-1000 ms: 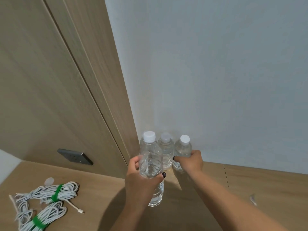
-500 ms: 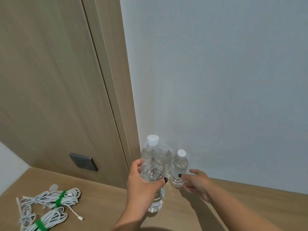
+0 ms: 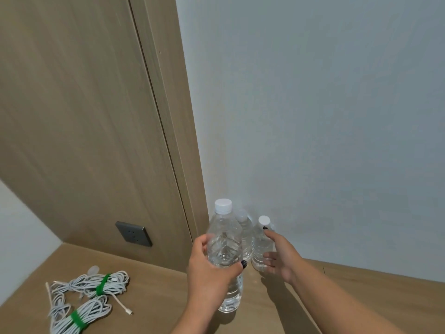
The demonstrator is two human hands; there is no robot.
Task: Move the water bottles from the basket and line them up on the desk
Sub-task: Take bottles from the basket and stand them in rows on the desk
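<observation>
**A:** You're gripping the front bottle (image 3: 225, 255) with your left hand (image 3: 212, 273), fingers and thumb clamped round its middle, its base on or just above the desk (image 3: 154, 292); I cannot tell which. What's changing is on the other side: a second ago your right hand (image 3: 279, 257) was wrapped around the right-hand bottle (image 3: 261, 247), and now its fingers are spreading apart, the palm sitting just beside that bottle without closing on it.

**B:** So what is that telling you about the job?

**A:** I'm reading it as you letting go after placing it. That bottle is standing upright by the wall (image 3: 313, 116), next to the middle bottle (image 3: 245, 235), so two are looking settled and the one you're holding is the one you're placing next. It's sitting forward of the other two, so you're probably needing to slide it into the row.

**B:** Anything you're struggling to see?

**A:** Plenty. The basket isn't showing anywhere, so I can't say how many bottles are waiting. The front bottle is covering most of the middle one. Your right index fingertip may be grazing the right-hand bottle near its cap, or not. The cable bundles (image 3: 91, 300) at the left are running off the bottom edge.
</observation>
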